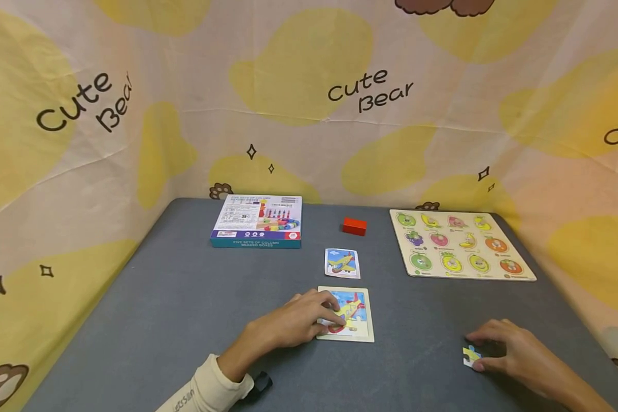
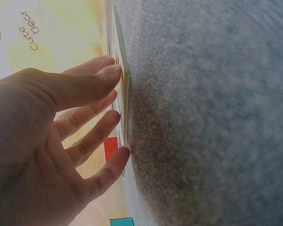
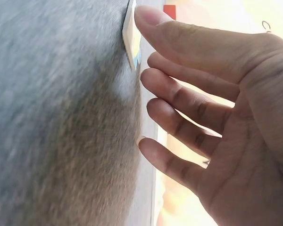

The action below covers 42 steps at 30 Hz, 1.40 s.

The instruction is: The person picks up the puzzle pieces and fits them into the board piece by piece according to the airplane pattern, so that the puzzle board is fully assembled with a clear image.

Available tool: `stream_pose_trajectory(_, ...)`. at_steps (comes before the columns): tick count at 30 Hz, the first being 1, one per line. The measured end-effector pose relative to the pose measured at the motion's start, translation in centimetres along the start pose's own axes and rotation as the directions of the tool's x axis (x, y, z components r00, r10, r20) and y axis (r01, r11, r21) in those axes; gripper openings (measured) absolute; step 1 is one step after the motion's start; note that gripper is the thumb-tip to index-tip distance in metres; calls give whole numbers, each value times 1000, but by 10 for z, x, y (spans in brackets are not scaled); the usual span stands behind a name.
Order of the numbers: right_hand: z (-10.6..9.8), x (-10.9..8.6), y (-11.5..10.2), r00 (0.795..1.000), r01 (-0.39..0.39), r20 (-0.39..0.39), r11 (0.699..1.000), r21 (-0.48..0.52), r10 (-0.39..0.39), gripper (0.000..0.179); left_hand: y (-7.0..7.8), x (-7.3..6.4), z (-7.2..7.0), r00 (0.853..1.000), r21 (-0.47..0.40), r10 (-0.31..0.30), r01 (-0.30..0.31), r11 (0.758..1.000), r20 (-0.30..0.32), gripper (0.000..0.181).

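Observation:
A framed picture puzzle of a yellow and red airplane (image 1: 361, 329) lies in the middle of the table. My left hand (image 1: 305, 316) rests its fingertips on the left part of it, fingers spread and loosely bent. In the left wrist view the puzzle board (image 2: 125, 101) appears edge-on under the fingers. To the right, a loose jigsaw piece (image 1: 468, 356) in yellow, blue and white sits at my right hand (image 1: 515, 355). The right thumb touches this piece (image 3: 130, 35) in the right wrist view, while the other fingers stand slightly apart from it.
A printed airplane card (image 1: 342, 264) lies behind the puzzle, with a red block (image 1: 354, 226) farther back. A boxed bead set (image 1: 256, 222) stands at the back left. A fruit puzzle board (image 1: 460, 246) lies at the back right. Printed cloth (image 1: 288, 68) surrounds the table.

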State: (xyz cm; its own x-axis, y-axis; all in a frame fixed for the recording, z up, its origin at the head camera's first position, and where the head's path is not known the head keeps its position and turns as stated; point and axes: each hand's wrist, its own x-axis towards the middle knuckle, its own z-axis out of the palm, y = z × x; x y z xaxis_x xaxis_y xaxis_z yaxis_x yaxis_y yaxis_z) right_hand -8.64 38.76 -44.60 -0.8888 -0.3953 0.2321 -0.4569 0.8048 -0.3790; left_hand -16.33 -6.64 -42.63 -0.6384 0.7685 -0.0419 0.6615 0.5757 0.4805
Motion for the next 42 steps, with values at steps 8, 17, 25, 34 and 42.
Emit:
stream_pose_trajectory(8,2,-11,7,999,30,-42,999,39,-29,36,0,1,1,1000,3,4,-4,1000,-5,31)
stream_pose_trajectory(17,6,-12,6,993,60,-102,998,11,-59,37,0,0,2,1000,17,9,-8,1000,-8,32)
stream_pose_trajectory(25,8,-11,1,992,3,-122,1000,-8,-4,36,1,0,1,1000,20,6,-6,1000,-5,32)
stream_pose_trajectory(34,9,11,-15,990,11,-138,997,-70,-21,36,2,-1,1,1000,28,16,-16,999,-13,32)
stream_pose_trajectory(42,12,47,-40,993,100,-59,993,-58,-104,25,2,-1,0,1000,27,15,-15,1000,-14,33)
